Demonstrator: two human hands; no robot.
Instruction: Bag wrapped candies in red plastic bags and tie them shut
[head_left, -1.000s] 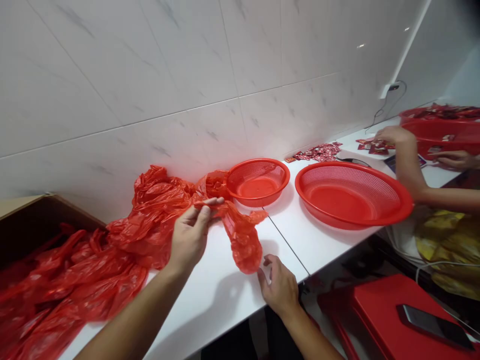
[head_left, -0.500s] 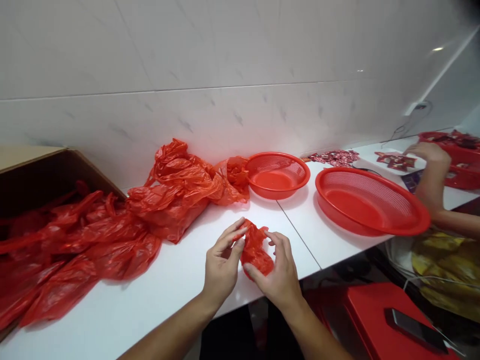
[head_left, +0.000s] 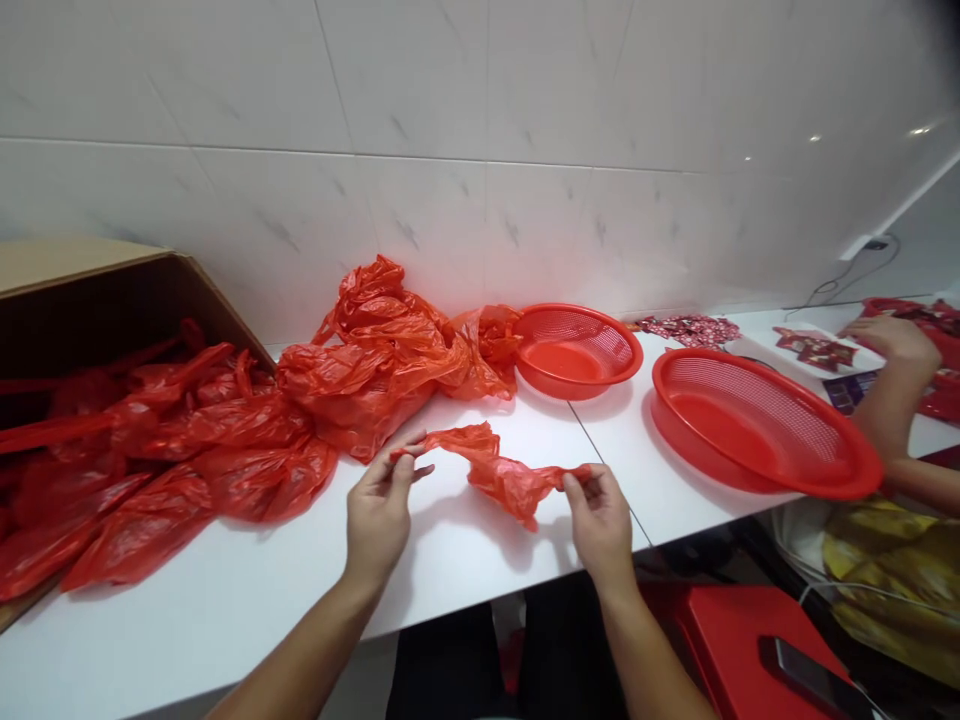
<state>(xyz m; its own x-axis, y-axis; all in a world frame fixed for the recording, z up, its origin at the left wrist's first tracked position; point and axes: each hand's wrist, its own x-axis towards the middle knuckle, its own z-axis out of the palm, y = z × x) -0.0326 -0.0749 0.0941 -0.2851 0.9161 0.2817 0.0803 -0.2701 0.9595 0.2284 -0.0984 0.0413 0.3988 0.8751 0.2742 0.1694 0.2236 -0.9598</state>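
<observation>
Red plastic bag (head_left: pixel 517 485) stretched over bench (head_left: pixel 270 610), left hand (head_left: pixel 377 530) at its 8 o'clock, right hand (head_left: pixel 606 530) at 4, each grip narrow, pinching one end, film seemingly needing light, even tension; basket (head_left: pixel 559 382) at 1.

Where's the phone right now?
In the head view, the phone is near the bottom right corner, lying on a red surface lower than the white table, to the right of the right hand.
</observation>
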